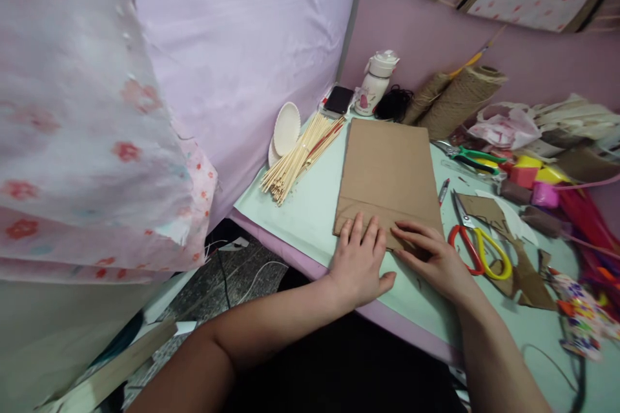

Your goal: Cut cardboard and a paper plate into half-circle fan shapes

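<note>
A flat brown piece of cardboard [390, 164] lies on the pale green tabletop, a crease or fold line running across its near part. My left hand [359, 264] rests on the cardboard's near left edge, fingers spread and lying flat. At the near right edge, my right hand [433, 257] touches the cardboard with its fingertips. Its thumb is held apart from the fingers, by the near edge. Just right of that hand lie scissors [479, 251] with red and yellow handles, and a pen [444, 192] lies above them.
Left of the cardboard are a bundle of wooden sticks [303, 158] and a white scalloped dish [287, 129]. A phone [339, 100], a white bottle [374, 85] and twine rolls [460, 100] stand behind. Pliers [469, 156], cardboard scraps [530, 281] and colourful blocks [526, 174] crowd the right.
</note>
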A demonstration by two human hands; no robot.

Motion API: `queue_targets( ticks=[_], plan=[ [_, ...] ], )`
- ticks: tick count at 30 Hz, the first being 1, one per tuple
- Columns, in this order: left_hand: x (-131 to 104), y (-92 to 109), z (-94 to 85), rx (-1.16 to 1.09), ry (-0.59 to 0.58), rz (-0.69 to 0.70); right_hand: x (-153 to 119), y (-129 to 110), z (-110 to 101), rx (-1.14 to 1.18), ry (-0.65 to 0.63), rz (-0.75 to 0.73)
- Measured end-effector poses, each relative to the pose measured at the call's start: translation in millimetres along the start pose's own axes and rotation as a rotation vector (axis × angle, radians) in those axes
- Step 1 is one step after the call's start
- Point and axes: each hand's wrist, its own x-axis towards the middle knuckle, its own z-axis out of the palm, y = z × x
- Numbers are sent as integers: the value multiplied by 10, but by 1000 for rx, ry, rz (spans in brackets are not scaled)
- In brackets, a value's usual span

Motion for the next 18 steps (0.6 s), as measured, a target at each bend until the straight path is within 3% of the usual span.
queue_targets(
  ticks=[18],
  plan=[
    [-1,11,-15,8,6,-4,3,-20,-3,23,-5,45]
  ],
)
